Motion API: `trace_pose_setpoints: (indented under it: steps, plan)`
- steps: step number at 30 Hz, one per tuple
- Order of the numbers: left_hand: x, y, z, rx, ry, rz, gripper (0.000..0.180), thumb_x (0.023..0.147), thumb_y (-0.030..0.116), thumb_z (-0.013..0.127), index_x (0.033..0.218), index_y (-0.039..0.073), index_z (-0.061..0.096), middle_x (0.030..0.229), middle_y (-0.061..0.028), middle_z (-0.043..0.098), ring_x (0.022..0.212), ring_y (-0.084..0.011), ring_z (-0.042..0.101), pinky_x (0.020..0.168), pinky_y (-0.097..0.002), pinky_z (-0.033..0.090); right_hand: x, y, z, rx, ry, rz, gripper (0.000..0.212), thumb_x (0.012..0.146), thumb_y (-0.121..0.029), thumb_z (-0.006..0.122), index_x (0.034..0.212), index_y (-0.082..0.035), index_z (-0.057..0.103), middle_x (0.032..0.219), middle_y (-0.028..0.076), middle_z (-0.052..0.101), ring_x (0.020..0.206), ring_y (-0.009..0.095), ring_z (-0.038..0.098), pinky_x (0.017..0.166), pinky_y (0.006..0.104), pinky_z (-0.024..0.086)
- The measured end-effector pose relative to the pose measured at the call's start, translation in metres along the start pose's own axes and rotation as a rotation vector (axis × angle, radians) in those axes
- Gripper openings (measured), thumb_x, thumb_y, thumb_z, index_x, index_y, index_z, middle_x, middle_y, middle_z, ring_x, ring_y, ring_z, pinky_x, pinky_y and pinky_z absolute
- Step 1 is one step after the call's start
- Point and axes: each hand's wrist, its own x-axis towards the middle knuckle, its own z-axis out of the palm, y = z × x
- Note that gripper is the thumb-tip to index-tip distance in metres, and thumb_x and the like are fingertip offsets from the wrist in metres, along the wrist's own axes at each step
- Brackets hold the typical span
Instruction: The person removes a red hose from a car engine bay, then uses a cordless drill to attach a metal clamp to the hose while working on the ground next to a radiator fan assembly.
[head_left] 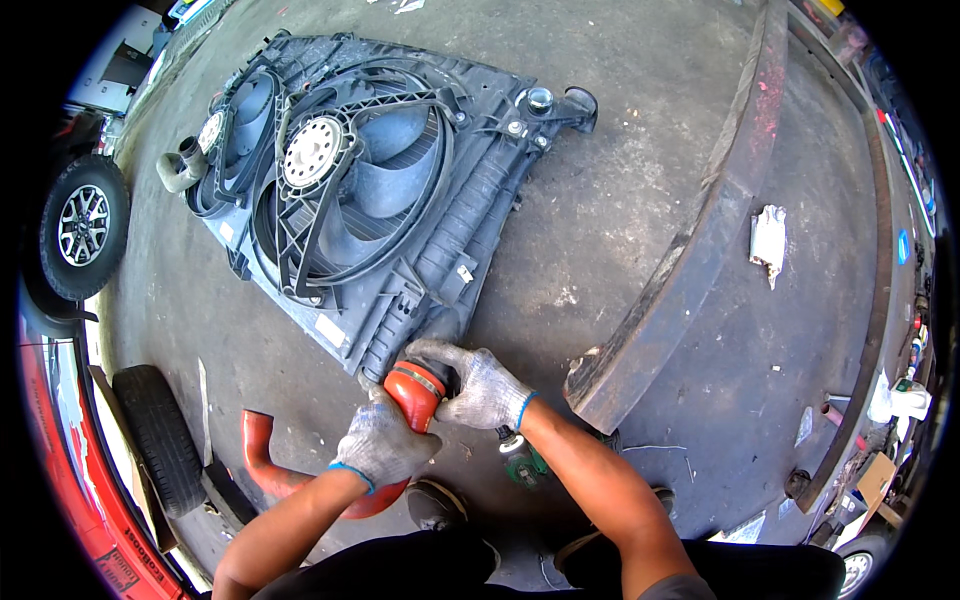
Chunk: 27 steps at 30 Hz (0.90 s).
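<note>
A red rubber hose (411,392) with a metal band clamp (418,373) round its end is held against the lower corner of a radiator and fan assembly (465,225). Wrapped round the hose just below the clamp is my left hand (385,442), in a grey work glove. My right hand (482,388), gloved alike, curls its fingers over the hose end and the dark fitting there. The gloves hide how far the hose sits on the fitting. Behind my left forearm the hose bends round, and its free end points up at the left.
The assembly lies on a concrete floor (610,170). A long steel beam (690,270) runs along the right. A green power tool (522,465) lies near my feet. Leftward are a loose tyre (160,440), a wheel (85,227) and a red vehicle (80,480).
</note>
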Motion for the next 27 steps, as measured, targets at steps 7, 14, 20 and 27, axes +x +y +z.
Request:
trace_pose_setpoints:
  steps: [7,14,20,27]
  plan:
    - [0.019,-0.005,-0.032,0.195,-0.17,0.106,0.067,0.08,0.033,0.089,0.126,-0.012,0.074,0.115,-0.034,0.082,0.115,-0.0471,0.082,0.099,-0.0511,0.066,-0.002,-0.005,0.008,-0.074,0.031,-0.021,0.093,0.079,-0.021,0.095,0.165,-0.013,0.059,0.149,0.023,0.076,0.139,0.041,0.075,0.119,0.0476,0.061]
    - [0.03,-0.013,-0.022,0.227,-0.103,0.149,0.063,0.079,0.035,0.088,0.124,-0.008,0.078,0.12,-0.0313,0.082,0.116,-0.0443,0.082,0.102,-0.0499,0.065,-0.004,-0.012,0.015,-0.097,0.067,0.057,0.097,0.075,-0.02,0.095,0.165,-0.011,0.058,0.152,0.023,0.075,0.142,0.04,0.073,0.12,0.0467,0.06]
    - [0.021,-0.003,-0.015,0.147,-0.083,0.02,0.083,0.081,0.036,0.088,0.142,-0.014,0.062,0.121,-0.0326,0.082,0.12,-0.0467,0.081,0.104,-0.0503,0.065,-0.001,0.002,0.008,0.039,0.059,-0.015,0.088,0.076,-0.012,0.089,0.16,-0.01,0.065,0.152,0.021,0.076,0.14,0.036,0.075,0.12,0.0448,0.06]
    - [0.014,0.008,-0.011,0.068,-0.054,-0.033,0.083,0.083,0.035,0.086,0.142,-0.017,0.056,0.119,-0.0332,0.082,0.118,-0.0492,0.08,0.103,-0.0532,0.065,0.002,0.012,0.005,0.047,0.05,-0.046,0.085,0.076,-0.011,0.089,0.158,-0.01,0.067,0.149,0.019,0.078,0.138,0.032,0.077,0.119,0.0434,0.061]
